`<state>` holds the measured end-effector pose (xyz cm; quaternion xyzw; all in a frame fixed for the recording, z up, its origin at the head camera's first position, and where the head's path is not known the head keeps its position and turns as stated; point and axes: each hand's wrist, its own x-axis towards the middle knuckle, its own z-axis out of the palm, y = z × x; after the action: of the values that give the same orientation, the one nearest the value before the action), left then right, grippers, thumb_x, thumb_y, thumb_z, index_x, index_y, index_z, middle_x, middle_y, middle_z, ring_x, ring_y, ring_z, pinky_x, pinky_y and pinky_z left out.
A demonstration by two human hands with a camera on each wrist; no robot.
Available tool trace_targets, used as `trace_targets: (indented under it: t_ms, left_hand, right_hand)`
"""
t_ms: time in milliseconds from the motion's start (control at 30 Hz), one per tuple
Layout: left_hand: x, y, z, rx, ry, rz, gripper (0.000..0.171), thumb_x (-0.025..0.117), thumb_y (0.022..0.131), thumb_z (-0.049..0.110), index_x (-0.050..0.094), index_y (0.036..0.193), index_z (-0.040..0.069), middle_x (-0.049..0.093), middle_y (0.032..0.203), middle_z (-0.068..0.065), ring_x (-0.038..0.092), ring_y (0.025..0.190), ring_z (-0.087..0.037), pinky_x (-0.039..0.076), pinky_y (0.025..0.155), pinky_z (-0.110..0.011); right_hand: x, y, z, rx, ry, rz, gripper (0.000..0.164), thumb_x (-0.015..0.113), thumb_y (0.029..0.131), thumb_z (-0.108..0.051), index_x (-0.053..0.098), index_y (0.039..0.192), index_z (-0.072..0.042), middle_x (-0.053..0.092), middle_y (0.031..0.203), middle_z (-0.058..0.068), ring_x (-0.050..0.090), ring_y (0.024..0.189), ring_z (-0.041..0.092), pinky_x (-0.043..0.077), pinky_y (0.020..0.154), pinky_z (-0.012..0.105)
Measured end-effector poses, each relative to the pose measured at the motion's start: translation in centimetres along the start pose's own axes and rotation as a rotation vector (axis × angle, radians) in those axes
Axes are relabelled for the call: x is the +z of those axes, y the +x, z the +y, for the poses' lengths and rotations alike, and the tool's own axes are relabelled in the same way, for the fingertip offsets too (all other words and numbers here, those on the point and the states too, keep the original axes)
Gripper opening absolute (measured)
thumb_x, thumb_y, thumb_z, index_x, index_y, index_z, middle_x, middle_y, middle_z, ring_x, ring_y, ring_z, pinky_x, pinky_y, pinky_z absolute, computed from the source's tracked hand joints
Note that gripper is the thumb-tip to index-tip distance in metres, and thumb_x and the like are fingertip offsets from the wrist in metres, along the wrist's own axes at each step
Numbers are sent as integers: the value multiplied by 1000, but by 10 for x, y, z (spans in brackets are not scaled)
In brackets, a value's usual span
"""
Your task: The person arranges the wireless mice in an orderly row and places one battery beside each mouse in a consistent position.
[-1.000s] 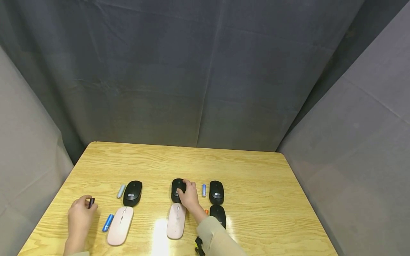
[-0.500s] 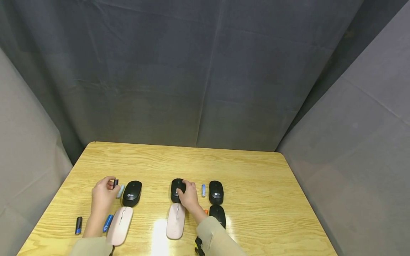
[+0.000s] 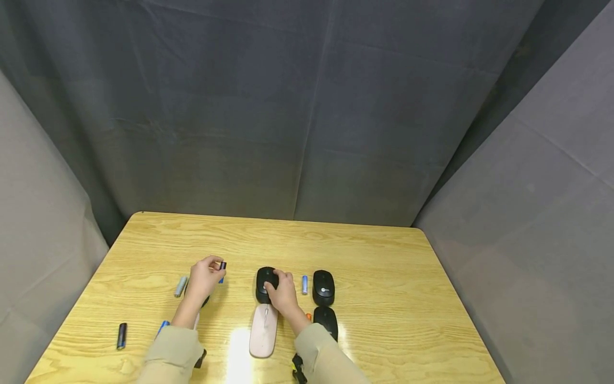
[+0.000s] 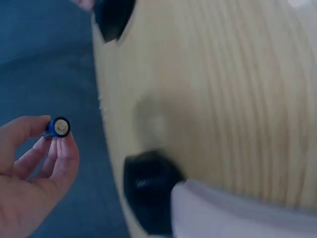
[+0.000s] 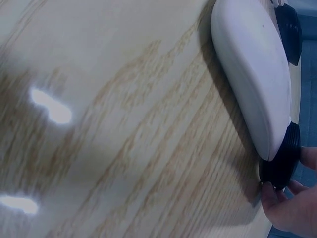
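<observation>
My left hand (image 3: 202, 278) pinches a dark-and-blue battery (image 3: 223, 272) between thumb and fingers, raised over the table. In the left wrist view the flat end of this battery (image 4: 61, 127) faces the camera. Below that arm, a black mouse (image 3: 206, 302) is mostly hidden, and the sleeve covers nearly all of a pale pink mouse. At the table's middle my right hand (image 3: 285, 296) grips another black mouse (image 3: 264, 278), thumb on one side and fingers on the other. A second pale pink mouse (image 3: 263, 330) lies right in front of it, end to end in the right wrist view.
Two black mice, one farther (image 3: 324, 288) and one nearer (image 3: 325, 321), lie to the right. A blue battery (image 3: 305, 285) stands out beside them, with a bit of orange (image 3: 309, 317) near the right wrist. On the left lie a light battery (image 3: 180, 286), a partly covered blue battery (image 3: 163, 325) and a dark battery (image 3: 122, 336).
My left hand has carried the pinched battery rightward and away from me, past the left black mouse. The dark battery at far left came into view from behind it. The right hand stays put.
</observation>
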<state>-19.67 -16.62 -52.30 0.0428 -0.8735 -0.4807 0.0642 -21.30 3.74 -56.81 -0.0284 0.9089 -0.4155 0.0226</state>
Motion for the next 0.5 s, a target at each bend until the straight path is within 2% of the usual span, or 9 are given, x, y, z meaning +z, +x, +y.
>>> trace_targets:
  t_ms: [200,500]
  left_hand:
    - [25,11,-7,-62,-20,-56,29,64,80,1,59,107,-8,58,83,-14,58,71,-20,46,52,-25]
    - [53,18,-11,-94,-14,-40,25,68,76,1,63,98,-9,61,75,-13,56,66,-19,47,53,-26]
  right_hand:
    - [0,1,1,-10,-12,8,43,63,86,-17,51,124,-1,48,114,20,53,105,36,46,88,46]
    - [-1,0,3,-16,-20,11,43,63,86,-17,52,124,-2,49,114,19,54,104,35,46,87,46]
